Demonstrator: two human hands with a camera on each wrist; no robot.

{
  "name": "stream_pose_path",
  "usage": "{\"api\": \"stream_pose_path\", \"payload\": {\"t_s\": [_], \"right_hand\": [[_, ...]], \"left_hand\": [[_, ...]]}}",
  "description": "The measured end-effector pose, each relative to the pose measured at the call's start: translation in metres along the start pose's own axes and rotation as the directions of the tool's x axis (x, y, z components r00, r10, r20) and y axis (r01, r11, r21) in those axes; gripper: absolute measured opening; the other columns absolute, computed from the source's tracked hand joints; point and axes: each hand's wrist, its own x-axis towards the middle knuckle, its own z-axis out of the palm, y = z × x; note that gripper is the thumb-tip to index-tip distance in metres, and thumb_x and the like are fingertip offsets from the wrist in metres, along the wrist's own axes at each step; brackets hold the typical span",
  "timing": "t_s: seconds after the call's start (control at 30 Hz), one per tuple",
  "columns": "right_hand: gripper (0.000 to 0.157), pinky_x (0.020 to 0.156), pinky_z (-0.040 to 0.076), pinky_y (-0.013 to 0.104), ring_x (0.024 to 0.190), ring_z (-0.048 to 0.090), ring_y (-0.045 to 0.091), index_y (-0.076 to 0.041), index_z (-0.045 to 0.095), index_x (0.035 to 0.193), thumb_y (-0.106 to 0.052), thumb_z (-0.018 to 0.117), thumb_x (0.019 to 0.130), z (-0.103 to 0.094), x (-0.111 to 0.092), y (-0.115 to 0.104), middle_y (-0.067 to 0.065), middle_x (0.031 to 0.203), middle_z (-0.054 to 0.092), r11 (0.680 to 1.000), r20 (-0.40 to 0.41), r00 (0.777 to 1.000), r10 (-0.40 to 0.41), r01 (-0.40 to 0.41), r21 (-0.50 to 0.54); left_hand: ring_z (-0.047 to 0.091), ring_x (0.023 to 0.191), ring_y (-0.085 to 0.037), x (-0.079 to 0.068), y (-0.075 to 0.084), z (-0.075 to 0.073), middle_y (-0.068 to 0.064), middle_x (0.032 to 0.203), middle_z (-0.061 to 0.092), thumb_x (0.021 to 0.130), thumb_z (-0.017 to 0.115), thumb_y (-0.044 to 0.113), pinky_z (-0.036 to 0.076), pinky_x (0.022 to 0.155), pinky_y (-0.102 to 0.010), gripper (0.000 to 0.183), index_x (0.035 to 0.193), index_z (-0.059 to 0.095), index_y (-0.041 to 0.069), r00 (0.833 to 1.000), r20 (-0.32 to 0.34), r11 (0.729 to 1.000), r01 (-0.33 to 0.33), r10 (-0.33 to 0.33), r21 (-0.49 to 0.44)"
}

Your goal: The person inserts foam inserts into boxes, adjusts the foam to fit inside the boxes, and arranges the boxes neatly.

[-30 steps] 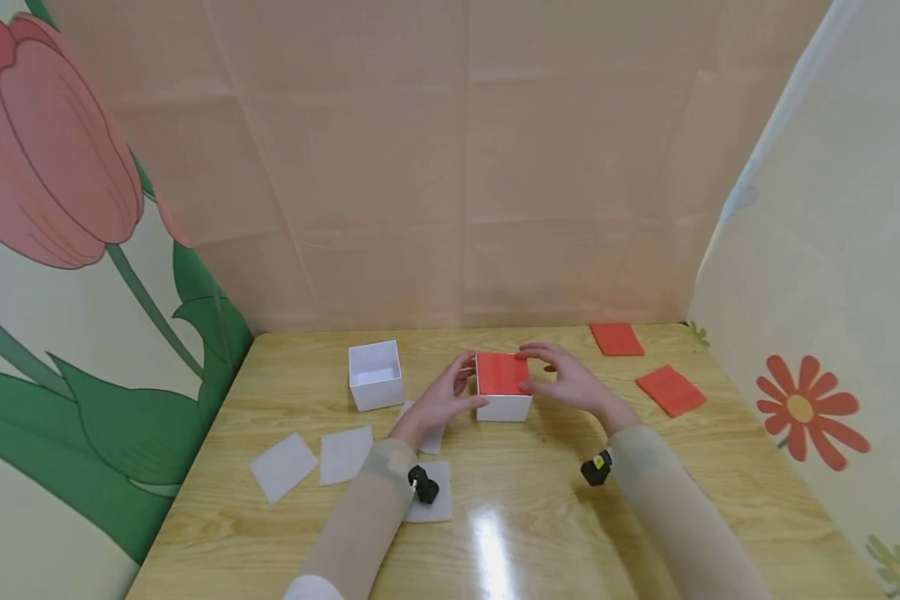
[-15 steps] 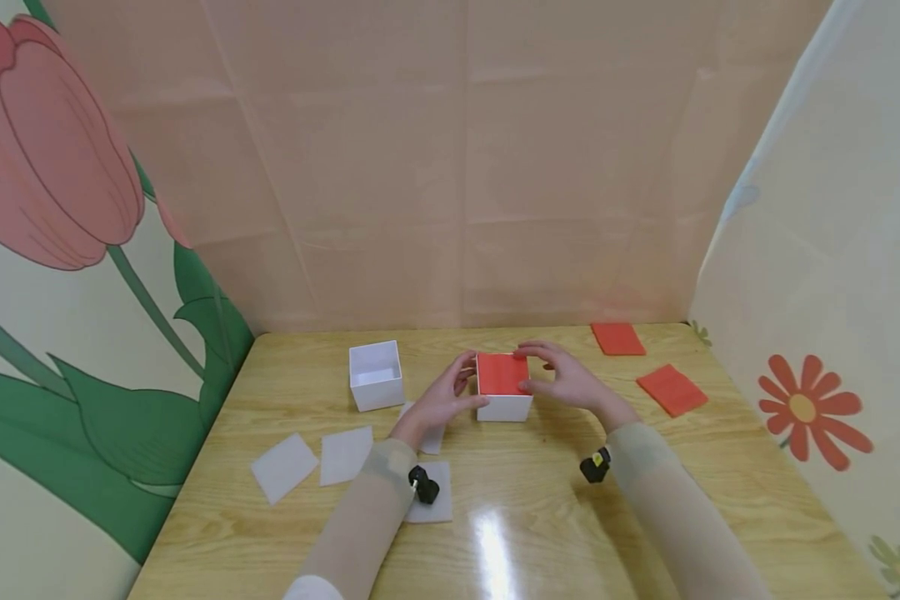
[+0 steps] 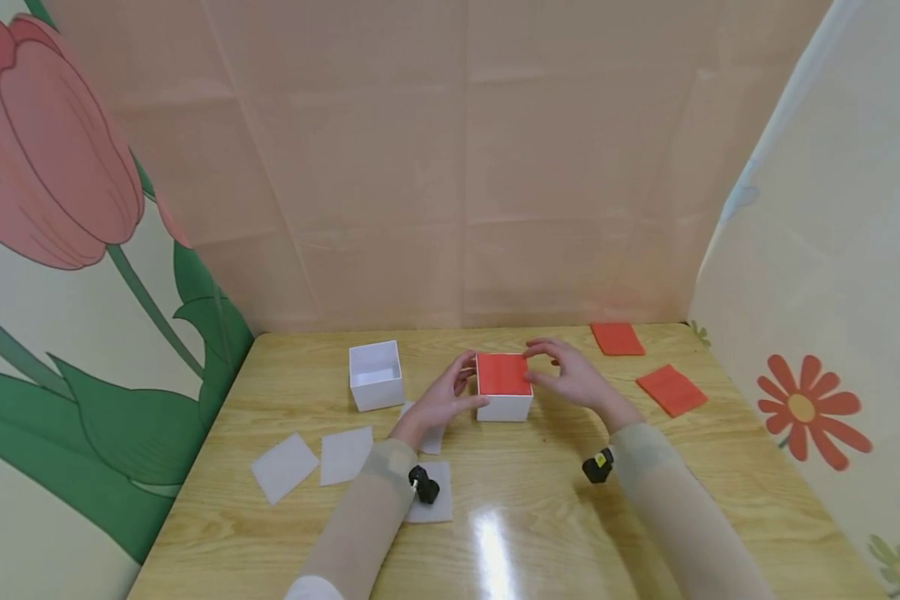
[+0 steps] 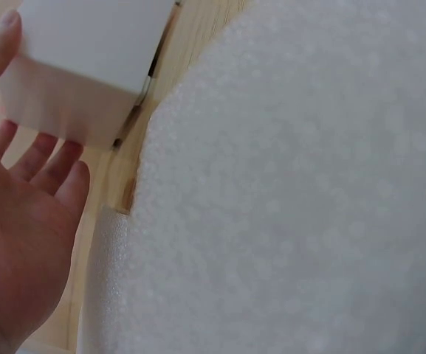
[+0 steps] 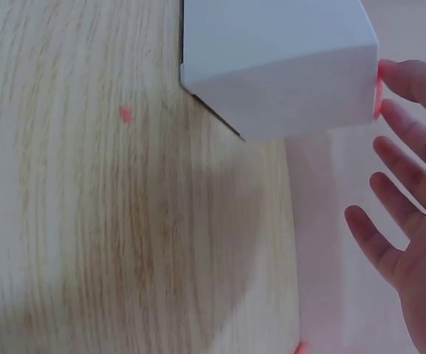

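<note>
A white box (image 3: 505,408) stands mid-table with a red square sheet (image 3: 503,373) over its top. My left hand (image 3: 442,398) holds the box at its left side, thumb on the front face and fingers along the left wall; the left wrist view shows the thumb and fingertips on the white walls (image 4: 87,44). At the right edge of the red sheet, thumb and index fingertip of my right hand (image 3: 573,377) touch the rim. From the right wrist, a thin strip of red sheet (image 5: 379,92) shows along the box's top edge, and the other fingers (image 5: 401,203) are spread free of the box.
An uncovered white box (image 3: 376,392) stands at the left. White foam sheets lie nearby: one far left (image 3: 284,467), another beside it (image 3: 346,456), more partly under my left arm. Two red squares lie at the right, one at the back (image 3: 618,339), one nearer (image 3: 671,390).
My right hand's fingertips have shifted slightly right, from over the red sheet to its right edge. My left hand and the box stay in place.
</note>
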Motion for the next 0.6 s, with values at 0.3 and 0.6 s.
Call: {"api": "stream_pose_path", "payload": {"t_s": [0.3,0.6], "right_hand": [[0.037,0.112,0.048,0.064,0.142,0.048,0.038,-0.017,0.073,0.131,-0.031,0.081,0.098,-0.0006,0.0029,-0.0048,0.010,0.157,0.053,1.000,0.015,1.000,-0.003,0.003,-0.017],[0.037,0.115,0.042,0.068,0.146,0.044,0.041,-0.019,0.073,0.133,-0.031,0.079,0.098,-0.0026,0.0055,-0.0104,0.009,0.160,0.050,0.998,0.047,0.998,0.039,-0.037,-0.047]], "left_hand": [[0.042,0.152,-0.026,-0.0006,0.0006,-0.0002,-0.003,0.162,0.045,0.095,0.086,0.030,0.033,0.127,-0.037,0.093,0.168,0.029,0.027,1.000,0.000,1.000,-0.014,0.014,0.002],[0.042,0.152,-0.025,-0.0009,0.0023,0.0004,-0.002,0.162,0.045,0.095,0.085,0.030,0.033,0.127,-0.036,0.092,0.168,0.029,0.027,1.000,-0.001,1.000,-0.010,0.010,0.001]]}}
